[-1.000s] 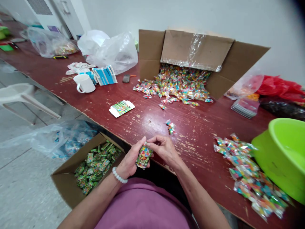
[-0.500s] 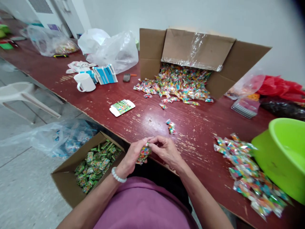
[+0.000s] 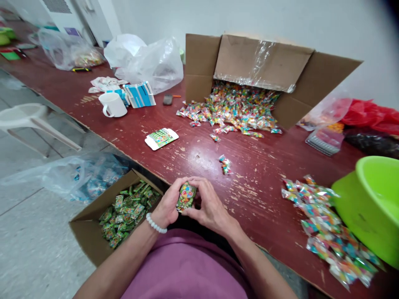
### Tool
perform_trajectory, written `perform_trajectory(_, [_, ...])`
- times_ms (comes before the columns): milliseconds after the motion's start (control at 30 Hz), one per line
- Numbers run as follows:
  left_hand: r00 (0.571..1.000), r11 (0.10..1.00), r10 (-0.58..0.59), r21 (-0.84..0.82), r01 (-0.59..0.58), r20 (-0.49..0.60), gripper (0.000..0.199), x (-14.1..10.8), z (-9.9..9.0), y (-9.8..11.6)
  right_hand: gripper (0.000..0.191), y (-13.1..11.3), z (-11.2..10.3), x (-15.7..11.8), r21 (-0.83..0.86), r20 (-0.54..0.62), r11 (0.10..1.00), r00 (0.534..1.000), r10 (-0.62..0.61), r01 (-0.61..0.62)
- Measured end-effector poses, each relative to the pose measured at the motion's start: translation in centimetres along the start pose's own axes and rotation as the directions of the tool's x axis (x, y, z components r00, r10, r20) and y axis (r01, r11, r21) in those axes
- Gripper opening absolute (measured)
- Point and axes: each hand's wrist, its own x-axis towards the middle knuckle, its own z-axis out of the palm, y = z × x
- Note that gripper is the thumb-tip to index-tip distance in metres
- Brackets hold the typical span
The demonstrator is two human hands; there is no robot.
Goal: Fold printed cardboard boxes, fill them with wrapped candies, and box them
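Note:
A small green printed candy box point(image 3: 186, 196) is held between my two hands near the table's front edge. My left hand point(image 3: 170, 202), with a pale bead bracelet on its wrist, is closed around the box's left side. My right hand point(image 3: 209, 204) grips it from the right, fingers over the top and thumb at the lower edge. Beyond my hands a pair of wrapped candies point(image 3: 225, 165) lies on the red table point(image 3: 199, 143). A flattened green and white carton point(image 3: 161, 138) rests farther left.
A tipped cardboard box point(image 3: 263, 62) spills wrapped candies point(image 3: 240, 109) at the back. More candy packets point(image 3: 327, 226) lie beside a lime green basin point(image 3: 368, 207) at right. Below the table edge, an open carton point(image 3: 87, 236) holds many green boxes point(image 3: 127, 214). A white mug point(image 3: 112, 104) stands left.
My right hand has shifted from pinching the top end of the candy box to gripping its side. The box's printed face now shows more fully. The view has moved slightly.

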Motion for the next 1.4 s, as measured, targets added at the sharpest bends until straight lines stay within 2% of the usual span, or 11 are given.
perform_trajectory(100, [0.999, 0.999, 0.037, -0.033, -0.037, 0.012, 0.025, 0.2, -0.1, -0.1, 0.093, -0.1, 1.1, -0.1, -0.268, -0.006, 0.963, 0.999, -0.036, 0.033])
perform_trajectory(200, [0.99, 0.99, 0.141, 0.016, -0.141, 0.02, 0.034, -0.1, -0.2, -0.2, 0.087, 0.0, 1.4, 0.6, -0.386, -0.019, 0.921, 0.998, -0.052, 0.04])
perform_trajectory(400, [0.951, 0.906, 0.286, 0.289, -0.308, 0.117, 0.038, -1.7, -1.6, 0.3, 0.071, 0.5, 2.2, 2.4, -0.184, 0.024, 0.98, 0.997, -0.077, 0.08])
perform_trajectory(533, [0.93, 0.84, 0.364, 0.416, -0.348, 0.043, 0.043, -3.4, -4.8, 2.9, 0.092, 1.3, 2.6, 3.0, -0.071, 0.127, 0.993, 0.988, -0.087, 0.096])
perform_trajectory(667, [0.803, 0.528, 0.596, 0.763, -0.373, -0.019, 0.053, -4.8, -9.2, 7.8, 0.078, 4.2, 1.6, 3.1, -0.08, -0.088, 0.995, 0.994, 0.06, -0.067])
perform_trajectory(733, [0.769, 0.462, 0.639, 0.8, -0.383, -0.001, 0.055, -4.4, -10.7, 10.4, 0.06, 5.9, 1.3, 2.9, -0.132, -0.137, 0.984, 0.986, 0.097, -0.115])
perform_trajectory(867, [0.607, 0.203, 0.792, 0.91, -0.361, 0.064, 0.045, 0.1, -11.1, 14.3, 0.029, 7.2, 1.6, 2.5, -0.323, -0.112, 0.946, 0.993, -0.027, -0.01])
perform_trajectory(933, [0.559, -0.043, 0.819, 0.986, -0.163, 0.128, 0.045, 3.4, -10.4, 15.5, 0.023, 7.0, 1.8, 2.4, -0.354, -0.092, 0.935, 0.994, -0.066, 0.029])
perform_trajectory(1000, [0.601, -0.282, 0.775, 0.958, 0.052, 0.195, 0.051, 6.2, -9.5, 16.3, 0.021, 6.8, 1.8, 2.3, -0.336, -0.093, 0.941, 0.994, -0.06, 0.026])
perform_trajectory(1067, [0.652, -0.408, 0.724, 0.901, 0.143, 0.224, 0.059, 8.3, -8.8, 16.6, 0.019, 6.6, 1.7, 2.4, -0.302, -0.093, 0.953, 0.994, -0.054, 0.023])
perform_trajectory(1400, [0.699, -0.555, 0.654, 0.812, 0.183, 0.29, 0.058, 10.0, -7.6, 16.1, 0.016, 6.2, 1.6, 2.7, -0.228, -0.101, 0.973, 0.994, -0.036, 0.012])
